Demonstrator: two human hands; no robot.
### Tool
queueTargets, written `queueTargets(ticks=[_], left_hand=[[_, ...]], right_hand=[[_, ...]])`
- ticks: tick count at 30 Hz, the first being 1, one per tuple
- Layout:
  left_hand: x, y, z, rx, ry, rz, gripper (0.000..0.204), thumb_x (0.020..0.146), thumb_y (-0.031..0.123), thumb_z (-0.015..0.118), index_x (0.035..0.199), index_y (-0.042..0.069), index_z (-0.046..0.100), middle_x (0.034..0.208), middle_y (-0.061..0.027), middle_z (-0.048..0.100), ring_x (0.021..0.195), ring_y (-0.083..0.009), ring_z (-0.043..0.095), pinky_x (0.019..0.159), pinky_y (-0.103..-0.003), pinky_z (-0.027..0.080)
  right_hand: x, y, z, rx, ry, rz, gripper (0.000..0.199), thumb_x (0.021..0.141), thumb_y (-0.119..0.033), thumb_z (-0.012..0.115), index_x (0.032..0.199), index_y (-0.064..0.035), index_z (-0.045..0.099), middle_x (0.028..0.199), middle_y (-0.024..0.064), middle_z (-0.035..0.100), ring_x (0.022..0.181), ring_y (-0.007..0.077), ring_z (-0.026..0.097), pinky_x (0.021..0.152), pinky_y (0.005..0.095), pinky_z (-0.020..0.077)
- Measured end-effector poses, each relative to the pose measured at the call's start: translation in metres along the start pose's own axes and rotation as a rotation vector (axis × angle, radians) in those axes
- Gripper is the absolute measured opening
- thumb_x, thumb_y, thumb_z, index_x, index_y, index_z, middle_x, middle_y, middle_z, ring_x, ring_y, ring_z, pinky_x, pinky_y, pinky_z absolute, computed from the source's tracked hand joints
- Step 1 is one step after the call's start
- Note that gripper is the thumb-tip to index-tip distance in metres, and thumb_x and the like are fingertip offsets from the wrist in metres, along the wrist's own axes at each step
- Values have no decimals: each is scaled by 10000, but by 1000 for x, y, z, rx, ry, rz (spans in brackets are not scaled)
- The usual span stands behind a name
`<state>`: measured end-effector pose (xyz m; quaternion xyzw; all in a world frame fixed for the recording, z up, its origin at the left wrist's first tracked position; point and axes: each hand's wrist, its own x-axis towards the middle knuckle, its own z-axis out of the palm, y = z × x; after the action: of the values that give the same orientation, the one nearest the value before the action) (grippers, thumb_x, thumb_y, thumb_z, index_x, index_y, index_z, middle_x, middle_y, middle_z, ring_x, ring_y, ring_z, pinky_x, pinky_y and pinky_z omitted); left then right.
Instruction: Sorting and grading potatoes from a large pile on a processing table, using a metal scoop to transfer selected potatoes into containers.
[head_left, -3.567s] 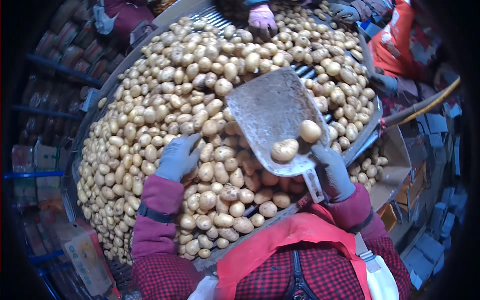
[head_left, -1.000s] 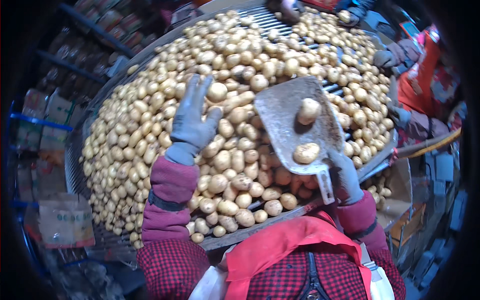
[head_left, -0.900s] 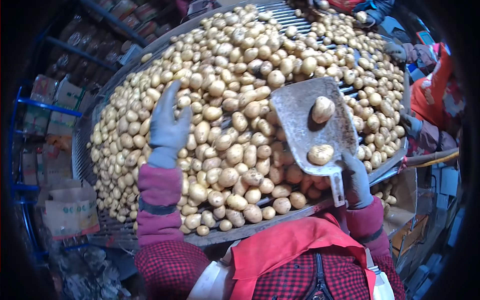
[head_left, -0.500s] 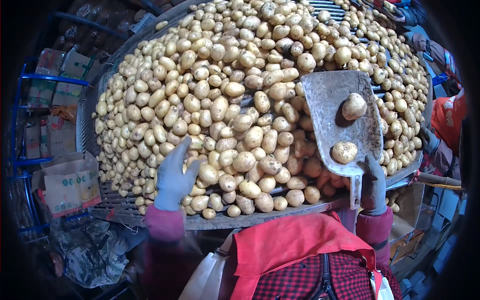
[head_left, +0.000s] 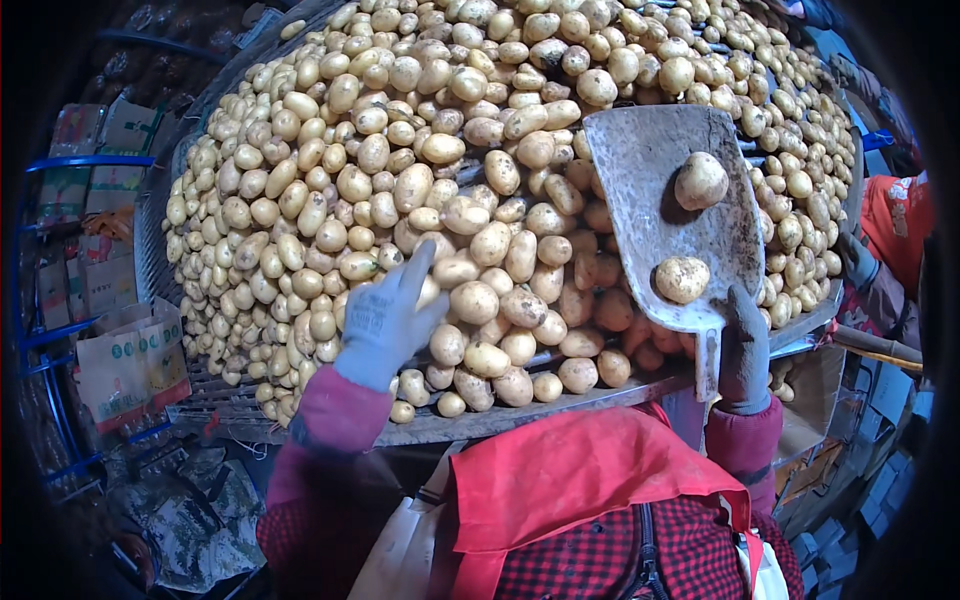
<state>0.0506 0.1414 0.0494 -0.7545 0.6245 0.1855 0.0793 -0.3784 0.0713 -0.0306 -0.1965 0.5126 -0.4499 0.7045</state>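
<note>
My left hand [head_left: 385, 318], in a pale grey glove, is over the heap of potatoes [head_left: 330, 205] with index finger and thumb spread. A potato shows in the gap between them, and nothing is visibly gripped. On the right, a worn metal scoop [head_left: 665, 235] lies over the heap with its short handle [head_left: 707, 365] toward me. Two potatoes rest in it, a larger one [head_left: 701, 181] near the middle and another [head_left: 682, 280] by the handle end. My gloved right hand [head_left: 745, 350] grips the scoop's near right edge beside the handle, its other fingers mostly hidden.
The potatoes lie on a slatted metal table with a raised near rim [head_left: 520, 405]. Printed paper bags [head_left: 135, 360] hang on a blue rack [head_left: 50, 340] at left. Co-workers' arms reach in at the right, one in an orange garment [head_left: 893, 235]. A cardboard box [head_left: 812, 395] stands below right.
My left hand has moved right and a little farther over the heap. The right hand stays at the scoop, whose two potatoes keep their places. The whole view has shifted slightly.
</note>
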Motion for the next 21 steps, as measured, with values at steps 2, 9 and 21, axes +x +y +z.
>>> queueTargets(ticks=[2,9,21], left_hand=[[25,12,-3,-26,-20,-30,734,876,377,683,1532,231,388,1264,-154,631,1059,-364,651,886,-480,516],[92,5,-12,-185,410,4,657,923,408,641,1509,207,421,1388,-188,571,1266,-376,553,1046,-468,445],[-48,-63,22,-135,730,20,572,844,234,735,1364,62,573,1352,-192,591,1225,-368,571,1045,-465,440]], right_hand=[[3,2,-4,-4,11,3,331,1004,-264,599,1174,18,637,1084,77,670,996,165,624,897,309,493],[5,-4,7,-30,-70,65,348,1026,-301,569,1174,7,631,1061,73,669,949,155,640,847,295,514],[-2,-6,15,51,-21,102,304,1024,-310,545,1137,-36,612,964,70,670,829,184,660,697,310,542]])
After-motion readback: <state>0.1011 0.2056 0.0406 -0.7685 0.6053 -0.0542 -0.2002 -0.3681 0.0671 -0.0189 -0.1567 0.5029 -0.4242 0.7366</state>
